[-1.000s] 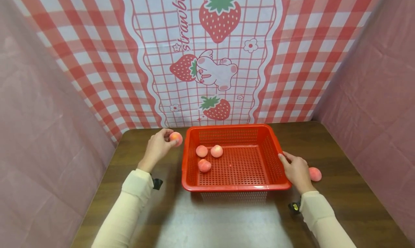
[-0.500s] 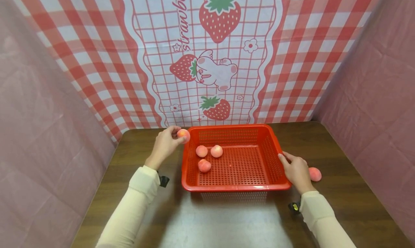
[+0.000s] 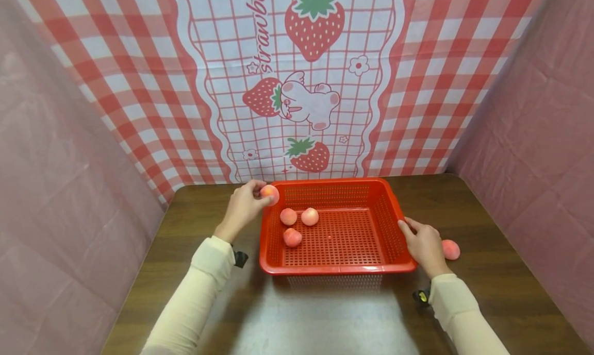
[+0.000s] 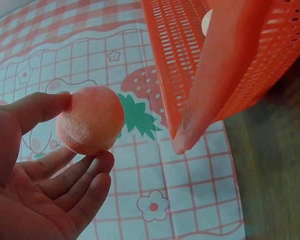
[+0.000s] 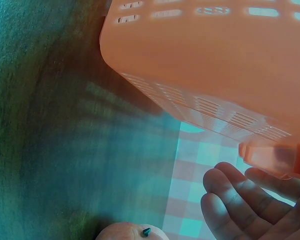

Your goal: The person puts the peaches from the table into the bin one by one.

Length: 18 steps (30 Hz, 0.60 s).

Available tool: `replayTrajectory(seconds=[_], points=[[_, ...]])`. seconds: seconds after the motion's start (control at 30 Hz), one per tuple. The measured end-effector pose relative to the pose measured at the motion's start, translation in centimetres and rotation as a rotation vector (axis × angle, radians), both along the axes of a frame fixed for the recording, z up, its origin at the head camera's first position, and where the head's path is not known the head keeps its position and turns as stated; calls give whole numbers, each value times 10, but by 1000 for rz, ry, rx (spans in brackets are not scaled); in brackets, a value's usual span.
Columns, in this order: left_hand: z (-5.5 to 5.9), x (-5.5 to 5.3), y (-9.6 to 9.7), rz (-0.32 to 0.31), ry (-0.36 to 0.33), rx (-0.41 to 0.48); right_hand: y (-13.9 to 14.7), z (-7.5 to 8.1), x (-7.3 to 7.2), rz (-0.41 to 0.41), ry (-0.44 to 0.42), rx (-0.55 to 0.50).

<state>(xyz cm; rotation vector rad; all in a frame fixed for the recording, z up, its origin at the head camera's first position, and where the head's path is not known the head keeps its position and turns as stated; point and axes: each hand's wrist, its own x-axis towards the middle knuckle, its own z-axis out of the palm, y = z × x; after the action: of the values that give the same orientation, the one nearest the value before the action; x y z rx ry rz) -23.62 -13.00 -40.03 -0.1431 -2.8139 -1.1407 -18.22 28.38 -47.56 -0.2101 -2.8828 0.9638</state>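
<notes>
A red plastic basket (image 3: 341, 269) with perforated sides stands on the table. Over its far left corner my left hand (image 3: 242, 206) pinches a pinkish peach (image 3: 270, 194) between thumb and fingers. The left wrist view shows that peach (image 4: 90, 120) held at the fingertips, beside the basket's rim (image 4: 215, 75). My right hand (image 3: 426, 246) grips the basket's right rim, thumb on top and fingers underneath. Three peaches (image 3: 310, 216) lie in the left part of the basket. Another peach (image 3: 450, 249) rests on the table just right of my right hand.
The brown wooden table (image 3: 492, 288) extends around the basket, with a pale glare at the front. A red-and-white strawberry-print cloth (image 3: 306, 107) hangs close behind the table. Pink fabric (image 3: 524, 138) closes off both sides.
My left hand has moved right with the peach, from beside the basket to over its far left corner. The right hand and the basket stay where they were.
</notes>
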Motion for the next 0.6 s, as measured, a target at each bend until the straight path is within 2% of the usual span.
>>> replayTrajectory(seconds=[0.33, 0.6], points=[[-2, -4, 7, -30, 3, 3, 0, 0, 0, -5, 15, 8], [0, -7, 14, -26, -15, 20, -1, 0, 0, -14, 16, 8]])
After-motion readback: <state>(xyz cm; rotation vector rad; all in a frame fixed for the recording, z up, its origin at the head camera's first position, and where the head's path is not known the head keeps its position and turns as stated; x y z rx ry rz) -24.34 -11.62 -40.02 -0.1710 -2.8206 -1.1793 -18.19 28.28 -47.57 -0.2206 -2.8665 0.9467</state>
